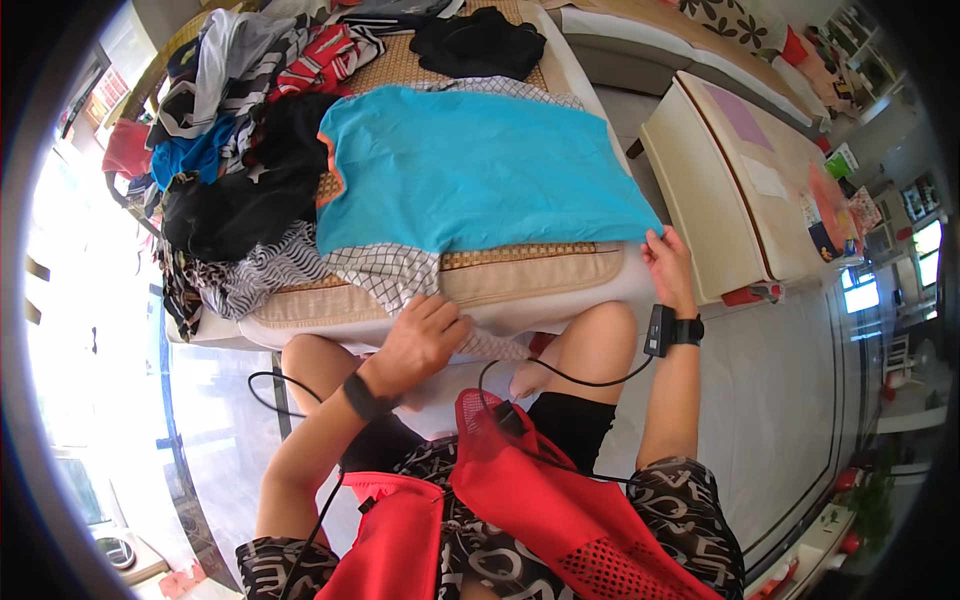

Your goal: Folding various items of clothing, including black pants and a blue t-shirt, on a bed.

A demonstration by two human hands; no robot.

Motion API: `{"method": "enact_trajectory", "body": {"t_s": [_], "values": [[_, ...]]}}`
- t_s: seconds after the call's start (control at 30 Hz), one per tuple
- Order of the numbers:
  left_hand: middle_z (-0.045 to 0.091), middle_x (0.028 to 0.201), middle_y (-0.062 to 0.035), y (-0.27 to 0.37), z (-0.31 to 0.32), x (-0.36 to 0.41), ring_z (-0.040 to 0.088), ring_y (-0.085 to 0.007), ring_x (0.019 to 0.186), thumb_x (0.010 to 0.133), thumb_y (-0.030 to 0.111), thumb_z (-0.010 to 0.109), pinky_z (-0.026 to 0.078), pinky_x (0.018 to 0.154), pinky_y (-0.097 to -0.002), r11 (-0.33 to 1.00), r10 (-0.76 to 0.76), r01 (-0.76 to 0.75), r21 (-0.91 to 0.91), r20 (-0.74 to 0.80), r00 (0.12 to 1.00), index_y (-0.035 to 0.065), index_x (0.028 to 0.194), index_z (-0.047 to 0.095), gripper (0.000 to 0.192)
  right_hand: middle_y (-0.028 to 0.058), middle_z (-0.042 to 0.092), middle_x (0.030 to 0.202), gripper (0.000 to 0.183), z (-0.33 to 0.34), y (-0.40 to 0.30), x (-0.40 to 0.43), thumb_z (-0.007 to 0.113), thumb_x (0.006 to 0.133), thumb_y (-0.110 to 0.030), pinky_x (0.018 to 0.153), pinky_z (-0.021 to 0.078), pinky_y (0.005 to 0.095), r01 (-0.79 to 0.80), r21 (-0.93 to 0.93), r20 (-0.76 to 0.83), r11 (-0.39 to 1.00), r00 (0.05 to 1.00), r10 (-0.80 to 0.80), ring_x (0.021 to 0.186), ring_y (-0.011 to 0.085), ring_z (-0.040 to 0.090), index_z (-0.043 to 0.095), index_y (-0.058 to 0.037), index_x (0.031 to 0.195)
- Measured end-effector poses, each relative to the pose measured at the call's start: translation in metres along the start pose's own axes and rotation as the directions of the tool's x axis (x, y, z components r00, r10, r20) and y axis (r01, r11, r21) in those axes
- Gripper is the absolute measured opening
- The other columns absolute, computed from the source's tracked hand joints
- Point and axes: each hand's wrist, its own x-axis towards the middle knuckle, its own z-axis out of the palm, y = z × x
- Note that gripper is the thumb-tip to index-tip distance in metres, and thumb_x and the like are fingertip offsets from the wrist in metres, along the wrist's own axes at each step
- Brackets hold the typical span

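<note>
A turquoise shirt [480,172] with an orange-edged neckline lies spread flat before me, its neckline to the left. My right hand [666,251] pinches the near corner of its hem at the right. My left hand [424,334] is closed on a patterned sleeve [397,274], white with a dark grid, which extends from the shirt's near side over the edge. More of this grid cloth shows along the shirt's far side. A woven mat with a beige border [525,274] lies under the shirt.
Black garments [232,210], a zebra-print cloth [259,266] and a red striped garment [322,64] are heaped at the left. A black garment [480,41] lies at the far side. A cream cabinet [697,172] stands at the right. Cables [592,382] hang across my lap.
</note>
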Motion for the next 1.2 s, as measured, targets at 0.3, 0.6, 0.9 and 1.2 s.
{"method": "enact_trajectory", "body": {"t_s": [0.3,0.6,0.9,1.2], "values": [[0.059,0.091,-0.0055,0.014,-0.013,-0.051,0.057,-0.0247,0.085,0.067,0.017,0.069,0.043,0.086,-0.0401,0.999,-0.012,0.018,-0.048,0.108,0.994,0.0072,0.098,0.068,0.032,-0.0032,0.058,0.079,0.013,-0.012,0.003,-0.008,0.068,0.092,-0.016,0.056,0.0421,0.0206,-0.081,-0.127,-0.042,0.989,0.996,0.076,0.065,0.0059,0.054,0.062,-0.0051,0.093],[0.051,0.136,-0.0190,0.016,-0.051,-0.030,0.051,-0.0418,0.123,0.078,0.017,0.076,0.041,0.104,-0.0496,0.920,-0.111,0.180,-0.348,0.211,0.971,0.0041,0.122,0.061,0.048,0.0186,0.058,0.106,0.024,0.016,0.015,0.004,0.060,0.084,-0.004,0.081,0.0491,0.0433,0.268,-0.923,0.059,0.277,0.809,-0.585,0.097,0.0356,0.058,0.059,-0.0016,0.108],[0.047,0.144,-0.0201,-0.108,-0.009,-0.007,0.043,-0.0370,0.134,0.093,0.024,0.061,0.037,0.108,-0.0467,0.894,-0.369,0.391,0.220,-0.135,0.920,-0.0015,0.137,0.048,0.053,0.0248,0.049,0.138,0.049,0.240,0.060,-0.033,0.055,0.089,-0.013,0.108,0.0360,0.0519,0.831,-0.523,0.657,0.192,0.536,-0.530,0.127,0.0417,0.046,0.050,0.0014,0.136],[0.037,0.150,-0.0278,-0.124,-0.001,-0.038,0.034,-0.0444,0.140,0.090,0.053,0.059,0.028,0.112,-0.0542,0.715,-0.591,0.591,0.373,-0.129,0.796,-0.0012,0.144,0.042,0.078,0.0237,0.041,0.147,0.061,0.154,0.040,-0.032,0.054,0.094,-0.050,0.111,0.0230,0.0629,0.672,-0.740,0.638,-0.029,0.689,-0.344,0.137,0.0432,0.035,0.047,-0.0162,0.144]]}}
